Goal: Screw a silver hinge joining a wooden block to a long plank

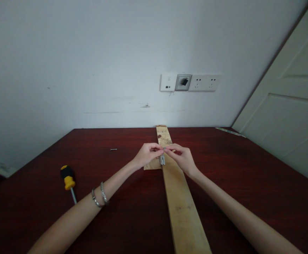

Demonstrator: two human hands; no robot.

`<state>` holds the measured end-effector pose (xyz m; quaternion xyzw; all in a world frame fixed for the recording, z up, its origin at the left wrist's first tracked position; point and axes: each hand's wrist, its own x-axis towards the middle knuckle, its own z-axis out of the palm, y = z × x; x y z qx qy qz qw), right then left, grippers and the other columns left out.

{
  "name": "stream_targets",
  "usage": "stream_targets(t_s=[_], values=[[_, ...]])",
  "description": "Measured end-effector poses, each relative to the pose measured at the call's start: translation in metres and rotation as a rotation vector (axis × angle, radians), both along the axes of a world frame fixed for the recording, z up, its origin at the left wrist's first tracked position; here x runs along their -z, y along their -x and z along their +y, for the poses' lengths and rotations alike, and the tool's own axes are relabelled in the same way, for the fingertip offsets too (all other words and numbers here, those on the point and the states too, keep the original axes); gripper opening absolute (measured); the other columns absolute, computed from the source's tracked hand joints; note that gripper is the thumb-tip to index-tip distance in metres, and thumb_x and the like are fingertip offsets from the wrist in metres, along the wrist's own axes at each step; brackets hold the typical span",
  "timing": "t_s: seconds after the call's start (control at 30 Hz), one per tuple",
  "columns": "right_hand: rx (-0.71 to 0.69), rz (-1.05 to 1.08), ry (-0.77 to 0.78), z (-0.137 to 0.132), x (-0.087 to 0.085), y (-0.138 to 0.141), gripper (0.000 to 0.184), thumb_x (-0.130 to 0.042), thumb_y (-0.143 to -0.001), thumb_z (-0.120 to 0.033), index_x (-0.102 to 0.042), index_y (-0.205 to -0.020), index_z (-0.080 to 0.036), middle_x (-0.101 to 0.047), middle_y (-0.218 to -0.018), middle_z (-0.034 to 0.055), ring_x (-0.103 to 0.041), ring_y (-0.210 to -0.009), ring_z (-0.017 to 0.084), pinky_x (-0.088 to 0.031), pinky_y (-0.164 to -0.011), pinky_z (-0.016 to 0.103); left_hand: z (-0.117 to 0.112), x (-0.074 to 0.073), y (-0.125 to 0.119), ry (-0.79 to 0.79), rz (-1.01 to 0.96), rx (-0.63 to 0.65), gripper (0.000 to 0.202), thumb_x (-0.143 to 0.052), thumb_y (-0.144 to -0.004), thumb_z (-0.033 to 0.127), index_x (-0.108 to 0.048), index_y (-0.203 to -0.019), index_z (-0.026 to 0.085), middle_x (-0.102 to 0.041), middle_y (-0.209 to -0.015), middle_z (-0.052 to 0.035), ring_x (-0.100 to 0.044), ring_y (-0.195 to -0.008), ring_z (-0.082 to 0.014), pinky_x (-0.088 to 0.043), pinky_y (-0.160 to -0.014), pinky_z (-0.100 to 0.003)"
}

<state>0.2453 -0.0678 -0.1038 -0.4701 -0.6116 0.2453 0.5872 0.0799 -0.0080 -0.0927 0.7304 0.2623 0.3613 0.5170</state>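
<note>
A long wooden plank (182, 204) lies on the dark red table (133, 218), running away from me toward the wall. My left hand (146, 155) and my right hand (182, 157) meet over the plank, both with fingertips pinched together. Between them sits a small metal hinge (162, 160) on the plank's left edge. The fingers seem to pinch something tiny above the hinge; I cannot make it out. A small brown piece (151, 165) lies under the left hand, beside the plank.
A screwdriver (68, 180) with a yellow and black handle lies at the left. A small screw (113, 149) lies farther back on the table. Wall sockets (189, 82) sit above the plank's far end. A white door (288, 116) stands at the right.
</note>
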Motion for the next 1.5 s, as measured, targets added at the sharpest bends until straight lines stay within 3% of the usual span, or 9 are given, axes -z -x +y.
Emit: stream_targets(t_s=[0.27, 0.43, 0.5, 0.57, 0.67, 0.77, 0.93, 1.2, 1.5], values=[[0.010, 0.035, 0.037, 0.001, 0.003, 0.001, 0.014, -0.070, -0.071, -0.035, -0.072, -0.073, -0.021, -0.071, -0.079, 0.0046, -0.065, -0.075, 0.019, -0.048, -0.060, 0.028, -0.001, 0.001, 0.000, 0.026, -0.018, 0.014, 0.019, -0.069, -0.073, 0.031, -0.068, -0.077, 0.012, -0.063, -0.068, -0.0017, -0.053, -0.058, -0.0095, -0.041, -0.056, -0.022], [0.014, 0.026, 0.075, 0.002, 0.003, -0.002, 0.021, -0.069, -0.071, -0.040, -0.069, -0.072, -0.019, -0.069, -0.076, 0.0043, -0.062, -0.070, 0.018, -0.048, -0.060, 0.028, 0.005, 0.000, 0.004, 0.054, 0.068, 0.086, 0.024, -0.067, -0.074, 0.032, -0.068, -0.088, 0.012, -0.066, -0.079, -0.0050, -0.059, -0.070, -0.0136, -0.046, -0.067, -0.026], [0.014, 0.035, 0.105, 0.003, 0.004, -0.004, 0.022, -0.068, -0.070, -0.041, -0.068, -0.071, -0.018, -0.069, -0.075, 0.0039, -0.061, -0.068, 0.017, -0.047, -0.062, 0.028, 0.011, 0.001, 0.009, -0.025, 0.191, 0.118, 0.031, -0.068, -0.073, 0.033, -0.066, -0.095, 0.012, -0.067, -0.088, -0.0079, -0.060, -0.080, -0.0177, -0.048, -0.075, -0.031], [0.016, 0.049, 0.131, 0.006, 0.005, -0.008, 0.023, -0.068, -0.070, -0.041, -0.068, -0.071, -0.018, -0.069, -0.075, 0.0038, -0.061, -0.068, 0.016, -0.047, -0.063, 0.028, 0.016, 0.003, 0.015, -0.212, 0.374, 0.111, 0.043, -0.073, -0.068, 0.036, -0.064, -0.104, 0.013, -0.064, -0.103, -0.0120, -0.057, -0.097, -0.0247, -0.045, -0.087, -0.038], [0.016, 0.064, 0.153, 0.009, 0.008, -0.012, 0.024, -0.069, -0.068, -0.041, -0.067, -0.069, -0.017, -0.068, -0.074, 0.0040, -0.059, -0.067, 0.016, -0.046, -0.065, 0.029, 0.020, 0.008, 0.023, -0.445, 0.649, 0.115, 0.076, -0.080, -0.058, 0.039, -0.052, -0.124, 0.012, -0.050, -0.130, -0.0193, -0.040, -0.123, -0.0356, -0.034, -0.101, -0.048], [-0.002, 0.059, 0.162, 0.012, 0.011, -0.015, 0.025, -0.069, -0.067, -0.042, -0.067, -0.068, -0.017, -0.067, -0.072, 0.0041, -0.058, -0.068, 0.016, -0.045, -0.065, 0.029, 0.019, 0.014, 0.027, -0.463, 0.783, 0.172, 0.096, -0.080, -0.058, 0.043, -0.037, -0.136, 0.008, -0.038, -0.139, -0.0226, -0.032, -0.130, -0.0374, -0.031, -0.105, -0.048], [-0.008, 0.070, 0.183, 0.015, 0.014, -0.018, 0.025, -0.071, -0.064, -0.041, -0.068, -0.067, -0.017, -0.067, -0.070, 0.0040, -0.057, -0.067, 0.017, -0.044, -0.064, 0.029, 0.016, 0.020, 0.029, -0.420, 0.774, 0.189, 0.097, -0.077, -0.064, 0.043, -0.028, -0.141, 0.009, -0.038, -0.138, -0.0218, -0.036, -0.128, -0.0350, -0.033, -0.104, -0.045], [0.015, 0.066, 0.211, 0.018, 0.021, -0.019, 0.025, -0.072, -0.063, -0.040, -0.070, -0.068, -0.016, -0.069, -0.071, 0.0053, -0.058, -0.065, 0.017, -0.045, -0.064, 0.030, 0.016, 0.020, 0.026, -0.450, 0.704, 0.190, 0.084, -0.075, -0.067, 0.031, -0.033, -0.138, 0.017, -0.050, -0.126, -0.0152, -0.048, -0.115, -0.0317, -0.038, -0.098, -0.044], [0.052, 0.050, 0.227, 0.017, 0.020, -0.020, 0.027, -0.071, -0.062, -0.042, -0.071, -0.068, -0.016, -0.071, -0.074, 0.0066, -0.061, -0.068, 0.019, -0.047, -0.066, 0.031, 0.020, 0.023, 0.029, -0.404, 0.658, 0.206, 0.083, -0.073, -0.068, 0.028, -0.031, -0.139, 0.016, -0.051, -0.124, -0.0146, -0.049, -0.114, -0.0294, -0.037, -0.099, -0.042]])
